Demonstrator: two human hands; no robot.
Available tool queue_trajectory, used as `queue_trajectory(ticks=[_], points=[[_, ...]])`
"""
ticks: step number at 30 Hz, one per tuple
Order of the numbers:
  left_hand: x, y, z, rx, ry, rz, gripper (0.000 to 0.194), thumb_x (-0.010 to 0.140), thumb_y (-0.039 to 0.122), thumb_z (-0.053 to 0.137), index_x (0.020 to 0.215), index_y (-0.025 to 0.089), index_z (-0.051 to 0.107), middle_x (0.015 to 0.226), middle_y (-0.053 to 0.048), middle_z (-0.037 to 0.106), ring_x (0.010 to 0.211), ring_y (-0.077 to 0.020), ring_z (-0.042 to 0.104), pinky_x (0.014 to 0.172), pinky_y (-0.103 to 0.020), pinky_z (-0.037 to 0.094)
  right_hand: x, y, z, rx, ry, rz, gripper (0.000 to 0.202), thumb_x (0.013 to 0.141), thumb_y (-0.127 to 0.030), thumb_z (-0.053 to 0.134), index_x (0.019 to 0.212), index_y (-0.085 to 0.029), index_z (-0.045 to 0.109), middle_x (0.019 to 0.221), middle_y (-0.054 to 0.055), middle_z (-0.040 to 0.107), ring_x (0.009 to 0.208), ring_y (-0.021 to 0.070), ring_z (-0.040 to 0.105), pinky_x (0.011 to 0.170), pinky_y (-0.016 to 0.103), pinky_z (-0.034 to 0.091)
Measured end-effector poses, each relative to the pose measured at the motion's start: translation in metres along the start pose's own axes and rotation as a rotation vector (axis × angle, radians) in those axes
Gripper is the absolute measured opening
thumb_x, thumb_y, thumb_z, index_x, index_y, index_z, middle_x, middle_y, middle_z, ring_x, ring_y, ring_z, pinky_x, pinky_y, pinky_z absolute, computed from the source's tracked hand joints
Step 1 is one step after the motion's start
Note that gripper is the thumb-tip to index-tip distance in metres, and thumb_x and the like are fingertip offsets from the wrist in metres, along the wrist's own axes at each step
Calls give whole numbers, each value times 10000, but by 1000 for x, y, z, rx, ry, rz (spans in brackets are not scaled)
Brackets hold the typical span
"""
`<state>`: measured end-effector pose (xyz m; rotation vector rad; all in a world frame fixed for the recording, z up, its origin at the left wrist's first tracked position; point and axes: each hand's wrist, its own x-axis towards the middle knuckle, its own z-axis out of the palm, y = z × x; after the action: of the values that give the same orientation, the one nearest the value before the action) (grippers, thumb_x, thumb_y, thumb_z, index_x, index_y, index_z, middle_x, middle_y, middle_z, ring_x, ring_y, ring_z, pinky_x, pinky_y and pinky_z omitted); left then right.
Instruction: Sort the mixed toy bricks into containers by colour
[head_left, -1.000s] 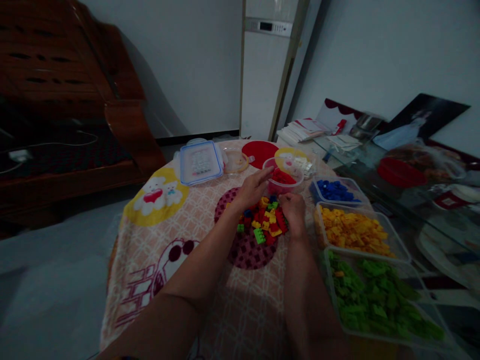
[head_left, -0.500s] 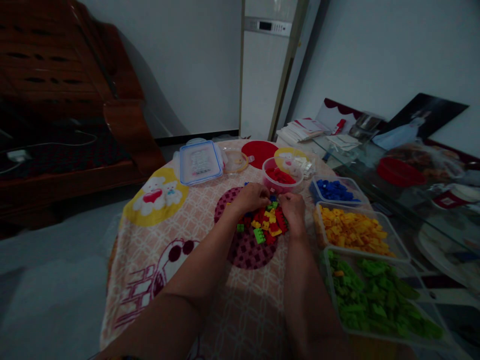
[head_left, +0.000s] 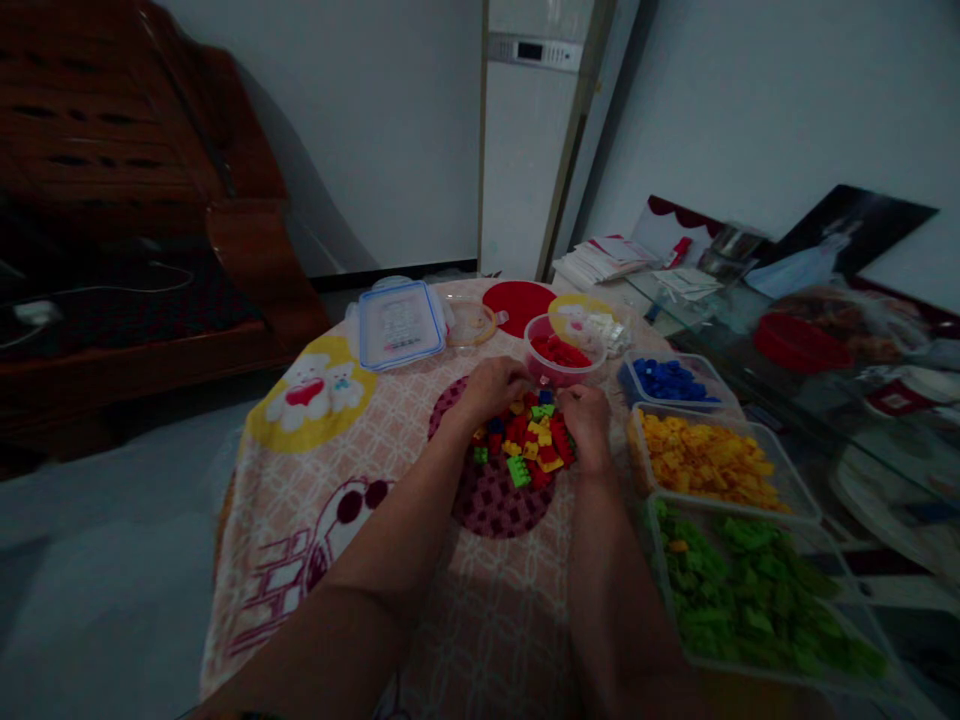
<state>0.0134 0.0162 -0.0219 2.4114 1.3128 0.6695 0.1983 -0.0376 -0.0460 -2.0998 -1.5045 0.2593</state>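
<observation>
A mixed pile of toy building bricks [head_left: 529, 450], in red, yellow, green and blue, lies on a dark red patterned circle of the cloth. My left hand [head_left: 496, 388] is over the pile's far left edge, its fingers curled and pointing right. At the far right edge, my right hand [head_left: 586, 412] has its fingers bent in a pinch. What either hand holds is too small and dark to make out. A blue brick [head_left: 545, 397] shows between the two hands. Just beyond them stands a round clear tub [head_left: 601, 362] with red bricks inside.
To the right stand clear boxes of blue bricks [head_left: 667, 381], yellow bricks [head_left: 709, 460] and green bricks [head_left: 765, 590]. A blue-rimmed lid [head_left: 401, 325], a round clear lid [head_left: 471, 322] and a red disc [head_left: 519, 306] lie at the back. A cluttered glass table [head_left: 787, 400] adjoins on the right.
My left hand has shifted slightly left and its fingers have drawn back from the middle, showing more of the pile. My right hand stays nearly in place.
</observation>
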Motion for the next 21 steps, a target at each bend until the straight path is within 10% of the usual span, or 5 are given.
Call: queue_trajectory(ticks=[7,21], points=[[-3,16,3,126,-190,90,288,821,183,649,1047,219,823,1110,-50,800,1032,-239,721,966,-328,539,0,-1,0,32,15,-15,279,920,-312,591,836,-198,831,849,92,795,737,193,636,651,287,359],[-3,14,3,70,-112,53,340,719,88,624,959,219,825,981,-50,798,952,-231,716,933,-333,549,0,1,1,44,39,-21,286,903,-323,584,807,-208,827,797,89,783,721,192,631,639,289,355]])
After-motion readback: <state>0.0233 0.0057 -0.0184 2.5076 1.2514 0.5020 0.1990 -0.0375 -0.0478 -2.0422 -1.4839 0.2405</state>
